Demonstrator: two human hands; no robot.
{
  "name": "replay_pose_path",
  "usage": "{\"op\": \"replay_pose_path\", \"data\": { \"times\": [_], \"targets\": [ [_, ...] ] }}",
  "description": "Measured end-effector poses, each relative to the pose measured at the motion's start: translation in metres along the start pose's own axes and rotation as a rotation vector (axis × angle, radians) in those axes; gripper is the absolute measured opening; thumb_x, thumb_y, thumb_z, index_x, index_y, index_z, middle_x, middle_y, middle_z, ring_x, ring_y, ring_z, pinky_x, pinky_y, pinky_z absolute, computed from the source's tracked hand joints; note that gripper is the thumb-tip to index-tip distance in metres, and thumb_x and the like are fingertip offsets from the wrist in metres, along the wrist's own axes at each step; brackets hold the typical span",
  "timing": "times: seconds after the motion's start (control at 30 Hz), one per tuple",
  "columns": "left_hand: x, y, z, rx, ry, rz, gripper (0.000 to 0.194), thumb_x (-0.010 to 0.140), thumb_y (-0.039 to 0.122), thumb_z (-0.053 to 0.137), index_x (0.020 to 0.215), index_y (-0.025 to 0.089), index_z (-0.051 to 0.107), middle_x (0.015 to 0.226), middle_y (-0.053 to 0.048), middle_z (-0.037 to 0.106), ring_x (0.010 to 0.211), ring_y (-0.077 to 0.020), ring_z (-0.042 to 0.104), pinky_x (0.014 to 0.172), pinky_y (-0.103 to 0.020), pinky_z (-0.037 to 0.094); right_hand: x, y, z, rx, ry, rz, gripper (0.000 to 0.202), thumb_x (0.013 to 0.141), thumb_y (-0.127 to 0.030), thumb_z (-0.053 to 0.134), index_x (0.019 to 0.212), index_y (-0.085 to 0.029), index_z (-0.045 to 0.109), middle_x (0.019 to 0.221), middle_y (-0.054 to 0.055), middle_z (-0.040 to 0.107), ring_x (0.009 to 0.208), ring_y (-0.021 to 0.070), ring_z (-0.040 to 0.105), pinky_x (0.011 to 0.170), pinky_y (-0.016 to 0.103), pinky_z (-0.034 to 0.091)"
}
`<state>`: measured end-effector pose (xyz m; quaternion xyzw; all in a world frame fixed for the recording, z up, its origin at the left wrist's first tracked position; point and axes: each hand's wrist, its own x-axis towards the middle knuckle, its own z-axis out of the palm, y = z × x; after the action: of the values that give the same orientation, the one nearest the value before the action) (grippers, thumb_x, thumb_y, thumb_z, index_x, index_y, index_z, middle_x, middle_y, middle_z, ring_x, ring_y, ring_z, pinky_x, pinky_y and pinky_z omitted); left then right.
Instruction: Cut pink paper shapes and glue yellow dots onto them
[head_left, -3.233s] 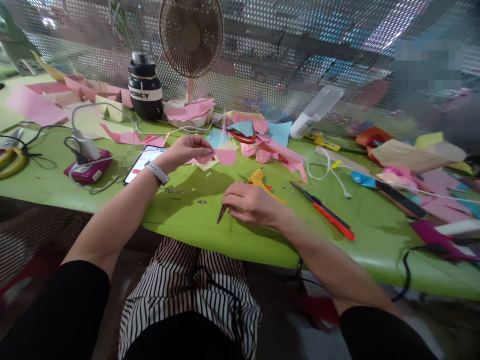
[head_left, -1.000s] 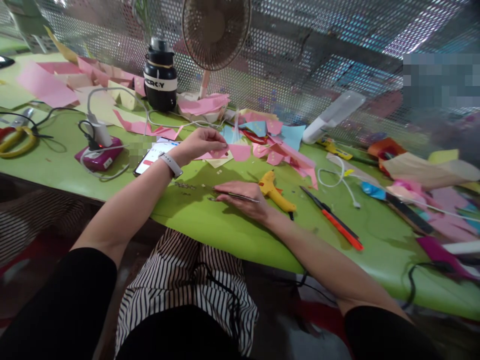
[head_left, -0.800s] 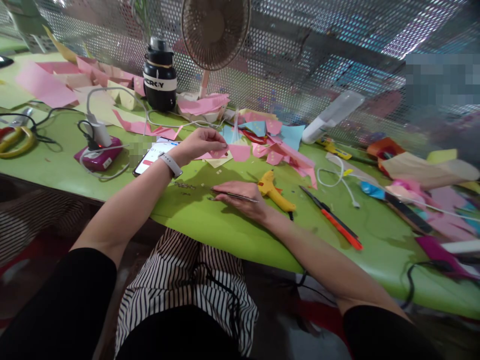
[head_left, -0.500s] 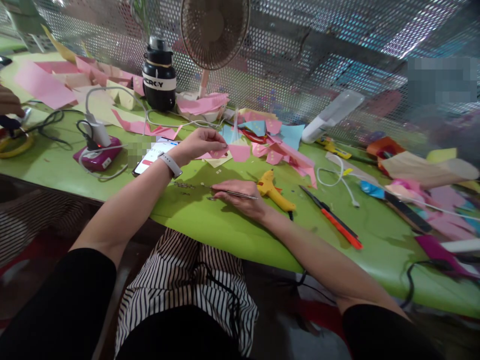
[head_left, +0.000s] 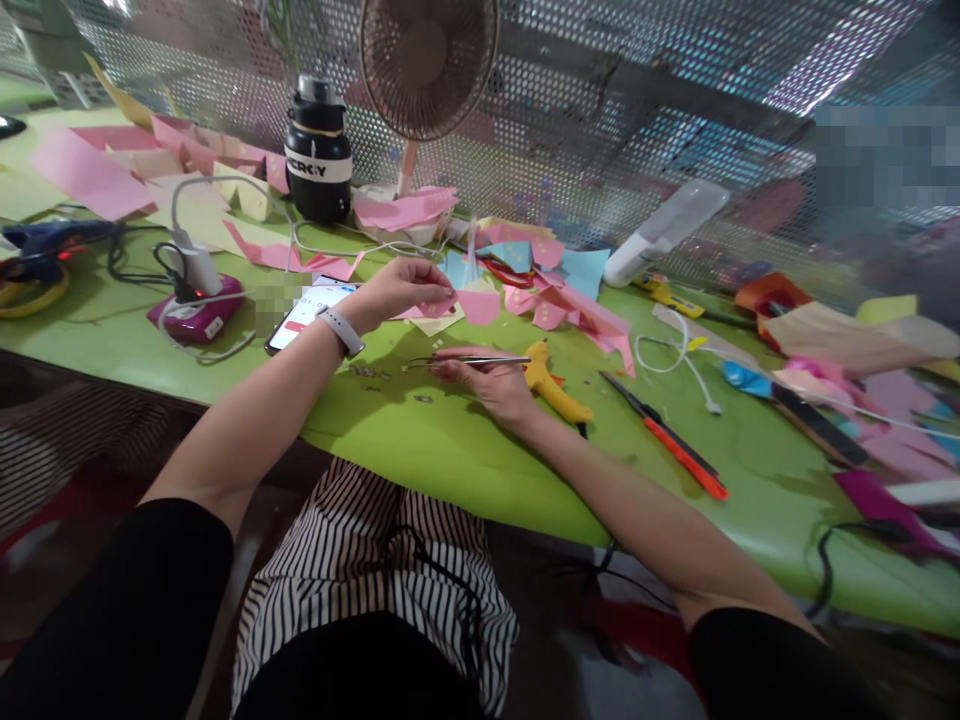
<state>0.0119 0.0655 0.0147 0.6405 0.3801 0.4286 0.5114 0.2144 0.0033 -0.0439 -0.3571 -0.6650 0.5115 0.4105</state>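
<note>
Along the back edge of the green table (head_left: 525,490), a fan (head_left: 429,65) stands before a metal mesh (head_left: 622,110), with a black bottle (head_left: 319,165) at its left. Farther right on that edge, a clear bottle (head_left: 667,230) tilts toward the mesh. A purple power box (head_left: 199,318) sits near the front left edge, beside a lit phone (head_left: 296,335). A white cable (head_left: 664,355) curls toward the right.

"NERGY" in dark letters on the white band (head_left: 319,167) of the black bottle (head_left: 319,195); blurred digits on the phone screen (head_left: 309,306).
</note>
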Motion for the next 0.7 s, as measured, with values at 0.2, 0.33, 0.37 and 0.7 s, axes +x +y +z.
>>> {"op": "replay_pose_path", "data": {
  "times": [0.2,0.33,0.37,0.7],
  "targets": [
    [0.0007,-0.0005,0.0004,0.004,-0.001,0.009,0.003,0.079,0.011,0.074,0.080,0.010,0.071,0.074,-0.004,0.071,0.066,-0.0088,0.062,0.067,-0.024,0.047,0.0042,0.0044,0.0010,0.118,0.002,0.143,0.039,0.068,-0.049,0.088,0.095,-0.022,0.080,0.090,0.006,0.081,0.084,0.0208,0.078,0.078,0.037,0.066],
    [-0.0001,0.0006,0.0007,0.004,0.000,0.008,0.004,0.078,0.010,0.074,0.080,0.010,0.071,0.075,-0.004,0.071,0.067,-0.0091,0.062,0.069,-0.025,0.048,0.0023,0.0044,0.0025,0.131,0.018,0.151,0.039,0.067,-0.048,0.089,0.093,-0.022,0.080,0.086,0.005,0.081,0.079,0.0198,0.078,0.073,0.035,0.066],
    [-0.0001,0.0007,0.0008,0.005,0.001,0.006,0.004,0.078,0.010,0.075,0.080,0.010,0.071,0.075,-0.004,0.070,0.067,-0.0093,0.062,0.069,-0.025,0.048,0.0020,0.0040,0.0029,0.135,0.024,0.152,0.039,0.066,-0.048,0.089,0.092,-0.022,0.080,0.086,0.005,0.081,0.079,0.0197,0.078,0.073,0.035,0.066],
    [0.0036,-0.0052,-0.0004,0.009,-0.013,-0.005,0.005,0.078,0.012,0.076,0.081,0.010,0.072,0.076,-0.005,0.071,0.066,-0.0091,0.062,0.066,-0.024,0.048,0.0029,0.0071,0.0033,0.146,0.026,0.151,0.038,0.068,-0.048,0.088,0.093,-0.020,0.079,0.086,0.004,0.080,0.080,0.0195,0.078,0.074,0.033,0.066]
  ]
}}
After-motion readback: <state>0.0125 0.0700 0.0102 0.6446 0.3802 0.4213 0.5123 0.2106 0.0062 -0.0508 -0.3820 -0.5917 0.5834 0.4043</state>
